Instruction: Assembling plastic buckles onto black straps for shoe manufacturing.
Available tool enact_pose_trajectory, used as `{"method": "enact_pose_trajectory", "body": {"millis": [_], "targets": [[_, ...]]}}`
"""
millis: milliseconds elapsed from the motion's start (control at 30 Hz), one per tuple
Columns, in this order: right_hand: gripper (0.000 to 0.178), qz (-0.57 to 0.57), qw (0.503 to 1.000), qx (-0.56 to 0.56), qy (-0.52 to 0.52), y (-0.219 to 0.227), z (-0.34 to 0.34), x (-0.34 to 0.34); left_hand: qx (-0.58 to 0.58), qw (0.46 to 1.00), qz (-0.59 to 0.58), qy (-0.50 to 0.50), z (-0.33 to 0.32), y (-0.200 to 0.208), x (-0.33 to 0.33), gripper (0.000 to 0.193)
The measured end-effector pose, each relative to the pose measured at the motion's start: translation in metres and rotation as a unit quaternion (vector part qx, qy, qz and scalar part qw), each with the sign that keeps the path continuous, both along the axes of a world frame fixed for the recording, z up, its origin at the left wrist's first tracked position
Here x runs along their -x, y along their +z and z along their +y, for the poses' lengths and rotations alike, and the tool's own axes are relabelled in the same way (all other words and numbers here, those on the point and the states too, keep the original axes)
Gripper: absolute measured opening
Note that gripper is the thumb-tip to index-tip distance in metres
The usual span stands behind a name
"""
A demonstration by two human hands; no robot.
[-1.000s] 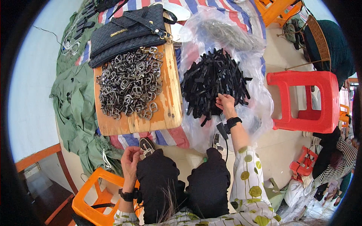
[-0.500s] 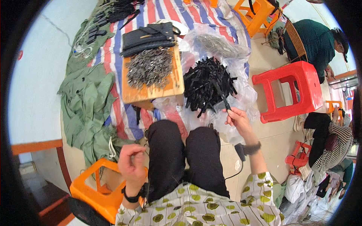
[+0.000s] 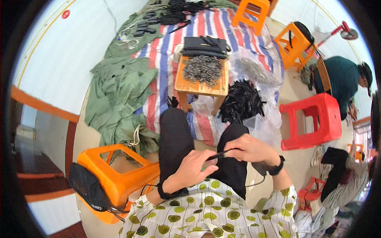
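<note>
A black strap [image 3: 223, 153] is held above the dark-trousered lap [image 3: 173, 137], pinched between the fingers of the left hand [image 3: 193, 168] and those of the right hand [image 3: 254, 150]. Beyond the knees, small metal pieces [image 3: 202, 69] are heaped on a wooden stool [image 3: 203, 91] before a black bag [image 3: 202, 47]; a pile of black strips [image 3: 242, 102] is spread on clear plastic [image 3: 271, 129] at its right.

Centre, low: black strap [image 3: 218, 155] partly hidden by left hand [image 3: 193, 168] and right hand [image 3: 254, 149]; ends cannot be made out. Upper centre: metal pieces [image 3: 202, 69] too small to separate. Right of centre: black strips [image 3: 242, 102] merge, uncountable. Lower edge cuts off spotted shirt [image 3: 210, 216]. Lower right: striped top [image 3: 346, 186] blurred.
</note>
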State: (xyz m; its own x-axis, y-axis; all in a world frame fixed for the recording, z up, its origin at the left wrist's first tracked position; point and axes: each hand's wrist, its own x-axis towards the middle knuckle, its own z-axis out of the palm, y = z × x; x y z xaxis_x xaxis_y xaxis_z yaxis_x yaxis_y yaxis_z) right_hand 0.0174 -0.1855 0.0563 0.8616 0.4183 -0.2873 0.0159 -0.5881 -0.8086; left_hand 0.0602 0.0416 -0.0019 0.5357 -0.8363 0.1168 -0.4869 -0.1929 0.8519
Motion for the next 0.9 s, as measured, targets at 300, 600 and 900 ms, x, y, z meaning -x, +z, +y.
{"method": "enact_pose_trajectory", "body": {"millis": [300, 600, 900], "targets": [[0.023, 0.012, 0.981, -0.160, -0.113, -0.038, 0.029, 0.016, 0.005, 0.952, 0.298, 0.069, 0.015, -0.022, 0.016, 0.011], [0.021, 0.087, 0.899, -0.347, -0.254, -0.047, 0.030, 0.064, 0.084, 0.919, 0.384, 0.033, 0.003, 0.008, 0.029, 0.025], [0.018, 0.117, 0.865, -0.413, -0.261, -0.057, 0.040, 0.059, 0.140, 0.868, 0.477, -0.010, 0.012, 0.001, 0.034, 0.030]]}}
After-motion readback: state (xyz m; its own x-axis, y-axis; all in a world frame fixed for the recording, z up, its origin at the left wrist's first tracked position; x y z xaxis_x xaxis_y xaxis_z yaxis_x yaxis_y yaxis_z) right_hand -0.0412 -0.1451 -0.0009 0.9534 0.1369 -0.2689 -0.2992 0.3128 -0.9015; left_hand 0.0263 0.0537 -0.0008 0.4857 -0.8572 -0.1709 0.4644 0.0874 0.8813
